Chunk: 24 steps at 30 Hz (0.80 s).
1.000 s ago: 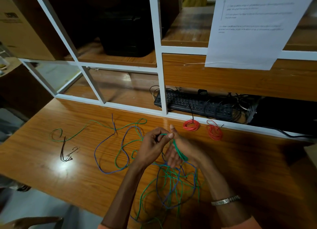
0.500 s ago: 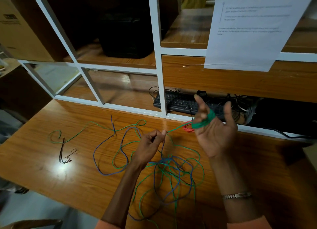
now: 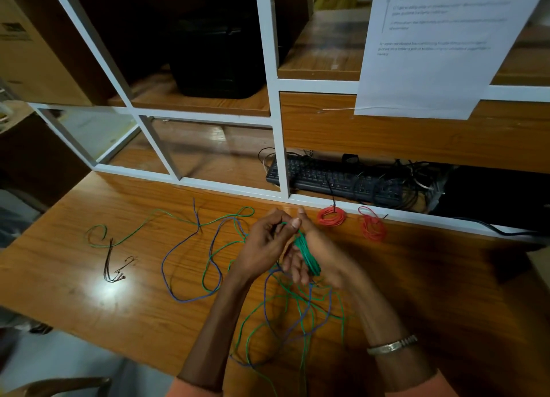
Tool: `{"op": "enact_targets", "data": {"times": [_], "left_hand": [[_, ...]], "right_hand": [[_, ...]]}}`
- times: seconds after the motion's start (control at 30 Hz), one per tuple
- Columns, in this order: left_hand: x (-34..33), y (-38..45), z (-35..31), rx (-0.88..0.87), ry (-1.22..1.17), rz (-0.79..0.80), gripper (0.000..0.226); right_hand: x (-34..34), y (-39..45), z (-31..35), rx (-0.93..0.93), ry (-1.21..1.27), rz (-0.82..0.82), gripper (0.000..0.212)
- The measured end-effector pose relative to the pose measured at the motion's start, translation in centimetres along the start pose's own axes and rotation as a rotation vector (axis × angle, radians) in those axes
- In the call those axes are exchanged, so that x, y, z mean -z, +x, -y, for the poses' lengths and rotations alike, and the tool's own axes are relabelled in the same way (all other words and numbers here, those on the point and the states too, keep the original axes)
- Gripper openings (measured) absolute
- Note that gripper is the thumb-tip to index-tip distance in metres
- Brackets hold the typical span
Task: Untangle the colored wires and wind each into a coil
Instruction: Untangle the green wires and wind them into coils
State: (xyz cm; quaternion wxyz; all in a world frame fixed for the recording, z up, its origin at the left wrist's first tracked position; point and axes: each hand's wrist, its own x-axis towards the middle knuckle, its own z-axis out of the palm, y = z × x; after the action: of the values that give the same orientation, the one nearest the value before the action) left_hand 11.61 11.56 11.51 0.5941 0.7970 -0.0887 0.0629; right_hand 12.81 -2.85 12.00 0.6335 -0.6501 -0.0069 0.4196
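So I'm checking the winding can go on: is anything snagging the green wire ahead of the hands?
Yes: its loose length lies crossed with the blue wire on the table, left of both hands.

A glossy wooden table (image 3: 89, 301) carries loose green wire (image 3: 166, 218) and blue wire (image 3: 178, 295) in tangled loops, two red wire coils (image 3: 331, 217) (image 3: 372, 227) near the back edge, and thin dark wire pieces (image 3: 111, 265) at left.
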Motion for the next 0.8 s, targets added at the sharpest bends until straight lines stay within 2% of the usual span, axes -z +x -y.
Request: {"op": "enact_targets", "data": {"times": [0.1, 0.17, 0.27, 0.33, 0.43, 0.5, 0.53, 0.57, 0.6, 0.63, 0.7, 0.73, 0.8], "left_hand": [[0.3, -0.4, -0.3, 0.045, -0.123, -0.006, 0.04], [0.5, -0.3, -0.2, 0.107, -0.173, -0.028, 0.048], [0.8, -0.4, 0.5, 0.17, -0.222, -0.054, 0.051], [0.9, -0.7, 1.0, 0.186, -0.24, -0.039, 0.043], [0.3, -0.7, 1.3, 0.158, -0.203, 0.022, 0.035], [-0.2, -0.5, 1.5, 0.118, -0.122, 0.036, 0.029], [-0.4, -0.3, 1.5, 0.092, -0.073, 0.034, 0.025], [-0.5, -0.2, 1.4, 0.063, -0.026, 0.029, 0.021], [-0.7, 0.0, 1.4, 0.021, 0.016, 0.022, 0.017], [-0.8, 0.2, 1.2, -0.03, 0.062, 0.013, 0.015], [-1.0, 0.7, 0.5, -0.137, 0.173, 0.001, 0.012], [-1.0, 1.0, 0.1, -0.178, 0.224, 0.0, 0.011], [-0.9, 1.4, -0.3, -0.218, 0.294, -0.01, 0.008]], "right_hand": [[1.0, -1.5, 0.4, 0.071, 0.26, 0.411, 0.105], [1.4, -2.1, 0.4, 0.199, 0.456, 0.603, 0.1], [2.8, -2.7, 1.0, 0.447, 0.707, 0.72, 0.095], [4.1, -3.6, 1.8, 0.614, 0.9, 0.7, 0.095], [5.1, -4.8, 2.9, 0.829, 1.113, 0.489, 0.09], [5.4, -4.7, 3.6, 0.86, 1.167, 0.269, 0.091], [5.5, -4.3, 3.8, 0.843, 1.068, 0.076, 0.09], [5.4, -3.9, 4.0, 0.793, 0.834, -0.178, 0.089], [5.5, -3.0, 3.5, 0.685, 0.543, -0.393, 0.088], [5.5, -2.0, 2.7, 0.53, 0.264, -0.523, 0.088], [4.6, -1.0, 1.3, 0.265, -0.131, -0.528, 0.082], [4.3, -0.3, 0.5, 0.199, -0.226, -0.497, 0.082], [3.8, 0.4, 0.1, 0.158, -0.259, -0.468, 0.08]]}}
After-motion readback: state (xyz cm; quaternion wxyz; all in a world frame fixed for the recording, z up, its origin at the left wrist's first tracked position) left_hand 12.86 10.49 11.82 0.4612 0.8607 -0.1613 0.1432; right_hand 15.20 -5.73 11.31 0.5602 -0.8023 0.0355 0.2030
